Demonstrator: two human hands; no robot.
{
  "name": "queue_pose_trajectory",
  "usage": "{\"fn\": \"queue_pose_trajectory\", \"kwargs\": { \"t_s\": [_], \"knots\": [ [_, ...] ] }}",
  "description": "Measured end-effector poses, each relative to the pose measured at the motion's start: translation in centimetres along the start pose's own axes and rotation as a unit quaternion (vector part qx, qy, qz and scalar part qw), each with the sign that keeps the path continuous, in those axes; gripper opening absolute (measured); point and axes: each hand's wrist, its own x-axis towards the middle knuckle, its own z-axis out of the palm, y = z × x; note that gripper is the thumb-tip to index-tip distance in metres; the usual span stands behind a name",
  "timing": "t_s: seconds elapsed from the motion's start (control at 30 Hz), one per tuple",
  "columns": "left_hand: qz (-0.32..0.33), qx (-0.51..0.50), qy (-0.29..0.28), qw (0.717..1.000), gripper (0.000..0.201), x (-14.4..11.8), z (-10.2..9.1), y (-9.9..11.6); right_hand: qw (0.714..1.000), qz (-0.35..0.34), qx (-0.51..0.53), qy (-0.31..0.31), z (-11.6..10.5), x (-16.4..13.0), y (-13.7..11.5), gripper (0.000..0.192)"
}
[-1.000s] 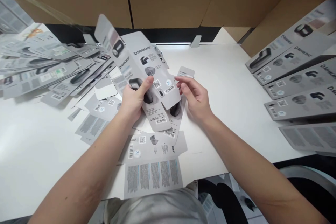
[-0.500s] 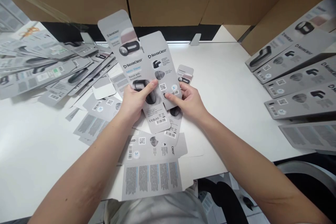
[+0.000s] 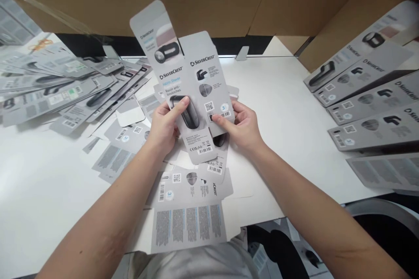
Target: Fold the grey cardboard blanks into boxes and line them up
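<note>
A grey printed fabric shaver box (image 3: 200, 85), with its long end flap sticking up at the top left, is held above the table between both hands. My left hand (image 3: 165, 126) grips its left edge, thumb on the front over the shaver picture. On the right edge, my right hand (image 3: 242, 126) pinches the side panel near the QR code, its fingers behind the card. Below lie more flat box blanks (image 3: 190, 222), overlapping at the table's front edge, partly hidden by the held box.
Fanned stacks of flat boxes (image 3: 65, 83) cover the table's left side. Several boxes (image 3: 369, 135) stand in a row at the right. Large brown cartons (image 3: 212, 0) wall off the back. A black chair part (image 3: 278, 244) is below the front edge.
The held box has shifted slightly up and to the right, with both hands moving along. My left thumb now lies a little higher and further left on the front panel.
</note>
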Motion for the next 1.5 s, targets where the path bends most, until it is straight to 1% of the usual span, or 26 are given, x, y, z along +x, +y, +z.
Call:
{"fn": "queue_pose_trajectory", "kwargs": {
  "t_s": [0.1,0.2,0.3,0.43,0.53,0.6,0.7,0.8,0.87,1.0,1.13,1.23,1.37,1.5],
  "knots": [
    [-0.004,-0.001,-0.018,1.000,0.049,-0.12,-0.12,-0.13,1.000,-0.011,0.012,0.014,0.03,0.07,-0.12,0.061],
    [-0.005,-0.010,-0.039,0.999,0.048,-0.25,-0.14,-0.23,1.000,-0.001,0.028,0.013,0.06,0.08,-0.31,0.063],
    [-0.008,-0.018,-0.051,0.999,0.047,-0.41,0.03,-0.11,0.999,0.022,0.041,0.000,-0.03,0.04,-0.55,0.066],
    [-0.007,-0.041,-0.057,0.998,0.048,-0.53,0.32,0.07,0.997,0.046,0.048,-0.034,-0.30,-0.02,-0.45,0.069],
    [0.001,-0.054,-0.046,0.997,0.049,-0.33,0.26,-0.12,0.995,0.061,0.043,-0.065,-0.52,-0.08,0.01,0.073],
    [-0.003,-0.042,-0.023,0.999,0.050,-0.12,0.15,-0.31,0.994,0.066,0.038,-0.080,-0.61,-0.12,0.26,0.074],
    [-0.012,-0.018,0.015,1.000,0.049,0.11,0.07,-0.45,0.993,0.068,0.033,-0.089,-0.56,-0.18,0.34,0.071],
    [-0.008,-0.008,0.032,0.999,0.047,0.14,0.04,-0.44,0.993,0.065,0.029,-0.090,-0.27,-0.22,0.27,0.068],
    [-0.009,0.010,0.031,0.999,0.047,0.09,-0.05,-0.46,0.995,0.058,0.012,-0.086,-0.06,-0.21,0.27,0.067],
    [-0.014,0.047,0.010,0.999,0.046,-0.11,-0.18,-0.46,0.995,0.053,-0.018,-0.081,0.03,-0.10,0.30,0.069],
    [-0.025,0.027,-0.005,0.999,0.049,-0.30,0.10,-0.15,0.994,0.049,-0.021,-0.092,-0.24,0.05,-0.02,0.069],
    [-0.025,-0.001,0.012,1.000,0.053,-0.27,0.20,0.02,0.992,0.047,-0.028,-0.113,-0.33,-0.01,-0.32,0.066],
    [-0.003,-0.017,0.043,0.999,0.055,-0.06,-0.09,-0.23,0.988,0.058,-0.031,-0.137,-0.28,-0.19,-0.31,0.064],
    [-0.001,-0.022,0.034,0.999,0.059,-0.02,-0.21,-0.37,0.988,0.055,-0.034,-0.142,-0.35,-0.19,-0.14,0.067]
  ]
}}
